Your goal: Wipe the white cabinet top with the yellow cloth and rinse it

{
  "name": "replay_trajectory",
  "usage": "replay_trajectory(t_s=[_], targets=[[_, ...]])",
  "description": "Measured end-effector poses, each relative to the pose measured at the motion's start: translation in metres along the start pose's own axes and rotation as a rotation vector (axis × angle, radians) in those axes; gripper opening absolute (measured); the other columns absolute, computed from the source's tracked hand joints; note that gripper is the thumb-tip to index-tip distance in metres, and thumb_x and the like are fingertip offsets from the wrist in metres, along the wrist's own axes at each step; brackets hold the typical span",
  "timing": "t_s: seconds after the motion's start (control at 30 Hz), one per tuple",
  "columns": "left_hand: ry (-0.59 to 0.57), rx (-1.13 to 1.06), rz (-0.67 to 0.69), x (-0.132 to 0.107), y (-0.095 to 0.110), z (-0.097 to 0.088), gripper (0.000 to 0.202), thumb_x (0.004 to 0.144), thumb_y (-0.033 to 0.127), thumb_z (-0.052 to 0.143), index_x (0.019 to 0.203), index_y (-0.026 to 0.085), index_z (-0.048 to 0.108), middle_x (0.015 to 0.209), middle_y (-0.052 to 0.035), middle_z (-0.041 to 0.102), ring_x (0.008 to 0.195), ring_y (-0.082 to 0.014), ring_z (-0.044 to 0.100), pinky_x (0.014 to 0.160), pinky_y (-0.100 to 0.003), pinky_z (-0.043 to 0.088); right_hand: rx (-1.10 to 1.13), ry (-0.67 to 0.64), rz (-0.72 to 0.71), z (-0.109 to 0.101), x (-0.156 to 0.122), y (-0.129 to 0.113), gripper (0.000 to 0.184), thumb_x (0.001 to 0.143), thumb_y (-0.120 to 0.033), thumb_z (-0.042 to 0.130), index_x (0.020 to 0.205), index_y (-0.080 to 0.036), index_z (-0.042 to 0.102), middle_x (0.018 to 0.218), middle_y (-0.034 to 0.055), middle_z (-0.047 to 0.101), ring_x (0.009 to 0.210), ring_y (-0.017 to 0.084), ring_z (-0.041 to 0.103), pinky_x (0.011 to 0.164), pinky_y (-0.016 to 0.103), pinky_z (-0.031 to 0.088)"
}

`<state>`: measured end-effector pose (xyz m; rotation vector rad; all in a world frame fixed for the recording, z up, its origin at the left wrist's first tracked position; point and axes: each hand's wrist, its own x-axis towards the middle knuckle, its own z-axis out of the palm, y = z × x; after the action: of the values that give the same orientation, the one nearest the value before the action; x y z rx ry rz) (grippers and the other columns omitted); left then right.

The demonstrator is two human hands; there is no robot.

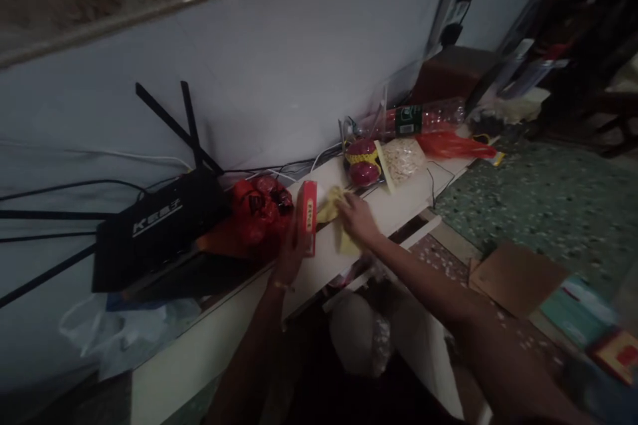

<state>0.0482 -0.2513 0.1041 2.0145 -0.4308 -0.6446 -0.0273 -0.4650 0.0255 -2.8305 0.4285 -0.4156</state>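
Note:
My left hand grips a small red box and holds it upright just above the white shelf. A little to its right, my right hand presses down on a yellow cloth that lies on the shelf top, fingers closed over it. Just left of the red box, a red plastic bag sits against the wall.
A black router with antennas stands at the left. A pink and yellow ball, a bag of pale seeds, a plastic bottle and an orange bag lie further along. Cardboard lies on the floor.

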Motion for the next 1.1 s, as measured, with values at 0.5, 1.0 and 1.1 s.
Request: replay_trajectory(t_s=[0.5, 1.0, 1.1], targets=[[-0.128, 0.966, -0.115, 0.059, 0.046, 0.024, 0.084, 0.092, 0.061, 0.039, 0.159, 0.013, 0.023, 0.154, -0.0260, 0.037, 0.138, -0.0392, 0.045, 0.111, -0.052, 0.038, 0.046, -0.144, 0.166, 0.050, 0.136, 0.000, 0.047, 0.102, -0.026, 0.033, 0.144, -0.012, 0.049, 0.154, 0.0199, 0.037, 0.141, 0.028, 0.032, 0.115, 0.044, 0.028], [-0.046, 1.385, -0.104, 0.131, 0.066, 0.055, 0.083, 0.084, 0.068, 0.050, 0.139, 0.006, 0.055, 0.144, -0.0287, 0.048, 0.134, -0.0412, 0.045, 0.106, -0.053, 0.037, 0.103, -0.015, 0.602, -0.034, -0.097, 0.116, 0.046, 0.093, -0.020, 0.040, 0.132, -0.012, 0.064, 0.137, 0.0173, 0.058, 0.125, 0.029, 0.053, 0.106, 0.042, 0.039], [-0.047, 1.261, 0.032, 0.136, 0.081, 0.074, 0.085, 0.084, 0.071, 0.050, 0.143, 0.010, 0.051, 0.143, -0.0266, 0.049, 0.134, -0.0406, 0.045, 0.107, -0.051, 0.036, 0.366, 0.385, 0.928, -0.044, -0.115, 0.125, 0.051, 0.093, -0.031, 0.035, 0.124, -0.007, 0.067, 0.120, 0.0191, 0.067, 0.110, 0.028, 0.060, 0.100, 0.042, 0.045]])
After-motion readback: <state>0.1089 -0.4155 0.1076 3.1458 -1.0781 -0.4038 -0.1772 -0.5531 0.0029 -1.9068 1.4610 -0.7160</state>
